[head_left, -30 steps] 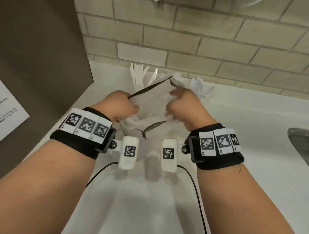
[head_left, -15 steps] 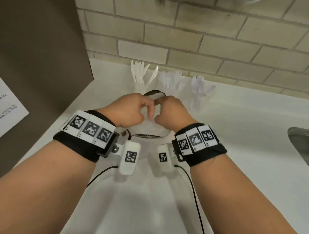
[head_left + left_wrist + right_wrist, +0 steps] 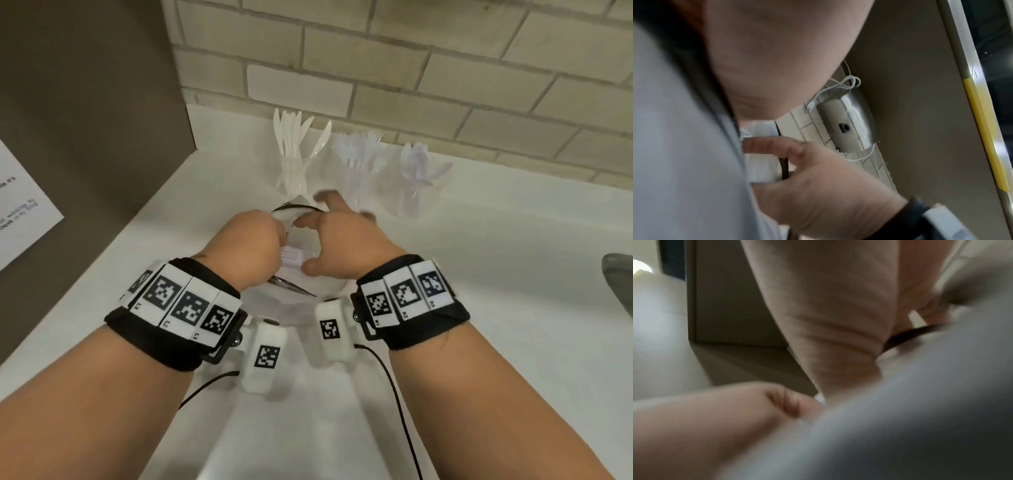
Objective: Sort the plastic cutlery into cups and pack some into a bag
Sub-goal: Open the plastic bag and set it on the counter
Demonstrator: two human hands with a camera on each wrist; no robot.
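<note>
A clear plastic bag [image 3: 310,286] with a black zip rim lies on the white counter [image 3: 496,308] between my hands. White cutlery handles [image 3: 291,260] show inside it. My left hand [image 3: 253,246] is curled and grips the bag's left edge. My right hand [image 3: 339,240] hovers over the bag's right side with fingers spread and blurred, holding nothing. Against the brick wall stand three clear cups: knives [image 3: 291,154], forks [image 3: 363,154], spoons [image 3: 416,171]. In the left wrist view a finger [image 3: 766,144] of the right hand lies by the bag's black rim [image 3: 784,167].
A metal sink edge [image 3: 620,274] shows at the far right. A brown panel [image 3: 85,102] with a paper notice [image 3: 20,212] closes off the left. A metal wall unit [image 3: 846,125] with a white cord hangs on the bricks.
The bag was held up open a second ago, then came down onto the counter. My right hand has let go of it and spread its fingers.
</note>
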